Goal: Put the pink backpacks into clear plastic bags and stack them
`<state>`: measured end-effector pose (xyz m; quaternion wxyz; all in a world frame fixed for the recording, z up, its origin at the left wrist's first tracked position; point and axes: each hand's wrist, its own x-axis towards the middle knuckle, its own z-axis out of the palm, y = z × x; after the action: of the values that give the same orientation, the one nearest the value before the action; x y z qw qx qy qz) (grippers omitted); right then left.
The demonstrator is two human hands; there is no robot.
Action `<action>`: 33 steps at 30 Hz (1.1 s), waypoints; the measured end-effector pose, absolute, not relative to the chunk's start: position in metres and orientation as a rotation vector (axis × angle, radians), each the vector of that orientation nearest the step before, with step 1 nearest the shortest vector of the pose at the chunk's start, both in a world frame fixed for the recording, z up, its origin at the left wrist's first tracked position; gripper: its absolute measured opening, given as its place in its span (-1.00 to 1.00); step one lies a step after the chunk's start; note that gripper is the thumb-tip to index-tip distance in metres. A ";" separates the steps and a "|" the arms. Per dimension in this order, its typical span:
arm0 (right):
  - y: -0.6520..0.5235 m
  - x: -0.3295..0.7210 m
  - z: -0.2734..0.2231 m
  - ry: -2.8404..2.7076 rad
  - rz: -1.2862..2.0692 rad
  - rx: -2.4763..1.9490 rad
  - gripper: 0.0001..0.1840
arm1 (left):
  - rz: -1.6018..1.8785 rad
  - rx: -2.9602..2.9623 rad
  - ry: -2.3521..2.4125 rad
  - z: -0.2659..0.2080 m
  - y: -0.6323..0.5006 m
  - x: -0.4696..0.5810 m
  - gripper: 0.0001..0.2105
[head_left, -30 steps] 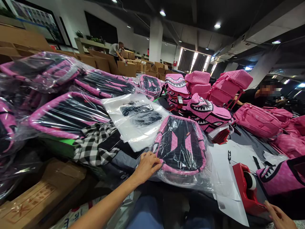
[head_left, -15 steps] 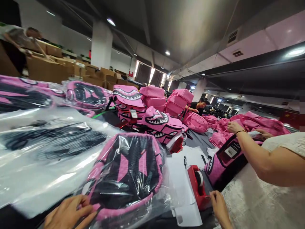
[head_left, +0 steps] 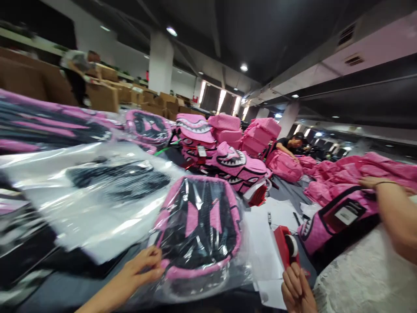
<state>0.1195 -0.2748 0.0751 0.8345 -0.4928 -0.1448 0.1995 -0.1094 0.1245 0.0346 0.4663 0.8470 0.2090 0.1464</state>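
Note:
A pink and black backpack [head_left: 198,230] lies in a clear plastic bag [head_left: 241,271] on the dark table before me. My left hand [head_left: 145,266] is closed at the bag's lower left edge, thumb and fingers pinching the plastic. Close to the red tape dispenser [head_left: 282,243], with its white roll, my right hand [head_left: 297,287] is closed, fingertips pressed together at its near end. What they pinch, if anything, is too small to make out. White paper sheets [head_left: 265,248] lie between the bag and the dispenser.
Large clear plastic bags [head_left: 94,204] spread over the left. Pink shark-face backpacks [head_left: 239,161] are piled behind. On the right a co-worker's arm [head_left: 395,213] reaches over a pink and black bag [head_left: 339,213]. Cardboard boxes [head_left: 104,95] and another person stand at the back left.
The view has swung left. My right hand has closed at the dispenser's near end. My left hand has drawn its fingers together at the bag edge. The co-worker's arm has lowered.

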 end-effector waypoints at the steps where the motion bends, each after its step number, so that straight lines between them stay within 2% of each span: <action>1: -0.255 0.107 0.096 -0.386 0.475 -1.097 -0.46 | 0.344 2.074 0.485 0.043 0.121 -0.111 -0.57; 4: -0.182 0.081 0.144 -0.916 0.729 -1.318 -0.50 | 0.282 2.117 0.447 0.062 0.113 -0.111 -0.73; 7: -0.095 0.067 0.161 -1.520 0.914 -1.566 -0.59 | 0.243 2.125 0.525 0.068 0.113 -0.108 -0.84; 12: 0.011 0.058 0.149 -2.308 0.662 -1.998 -0.90 | 0.244 2.124 0.560 0.063 0.112 -0.107 -0.87; 16: 0.026 0.068 0.143 -2.330 0.460 -2.212 -0.74 | 0.272 2.151 0.552 0.061 0.111 -0.106 -0.86; 19: 0.001 0.071 0.140 -2.221 0.124 -2.323 -0.86 | 0.288 2.170 0.547 0.060 0.112 -0.105 -0.82; 21: -0.021 0.067 0.129 -2.308 -0.023 -2.140 -0.83 | 0.286 2.181 0.538 0.059 0.113 -0.104 -0.81; 25: -0.048 0.056 0.087 -2.530 -0.258 -1.754 -0.55 | 0.294 2.212 0.521 0.057 0.116 -0.105 -0.78; 29: -0.043 0.055 0.063 -2.539 -0.181 -1.815 -0.49 | 0.336 2.255 0.508 0.068 0.114 -0.110 -0.81; 33: -0.055 0.062 0.076 -2.461 0.023 -1.734 -0.55 | 0.524 2.205 0.550 0.086 0.122 -0.115 -0.83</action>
<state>0.0619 -0.0552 0.0757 0.0655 -0.5746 -0.8158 0.0076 -0.1146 0.1215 0.0862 0.3938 0.8691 0.2167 0.2066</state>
